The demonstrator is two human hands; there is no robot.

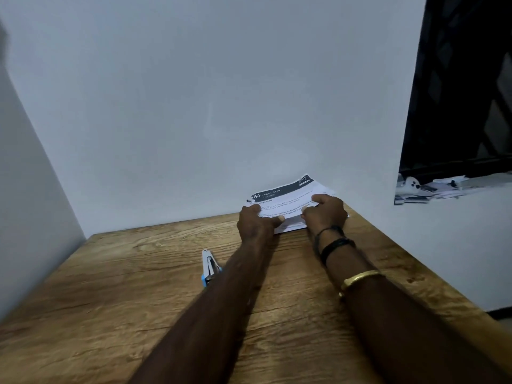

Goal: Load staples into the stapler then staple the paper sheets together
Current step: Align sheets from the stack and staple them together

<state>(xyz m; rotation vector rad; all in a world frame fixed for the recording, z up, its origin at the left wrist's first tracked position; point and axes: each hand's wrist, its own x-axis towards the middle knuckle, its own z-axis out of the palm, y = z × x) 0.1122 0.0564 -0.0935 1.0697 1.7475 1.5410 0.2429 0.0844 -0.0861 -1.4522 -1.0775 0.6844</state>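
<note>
Gripping the paper sheets [288,195] on the wooden table [110,286], left hand [256,221] and right hand [327,214], fingers and thumbs curled onto them, stapler [210,268] lying left of the sheets, nearer the person, apart.

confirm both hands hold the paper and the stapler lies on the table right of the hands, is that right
Wrong side: the head view shows the left hand and right hand holding the paper, but the stapler lies on the table to their left, not their right.
</note>
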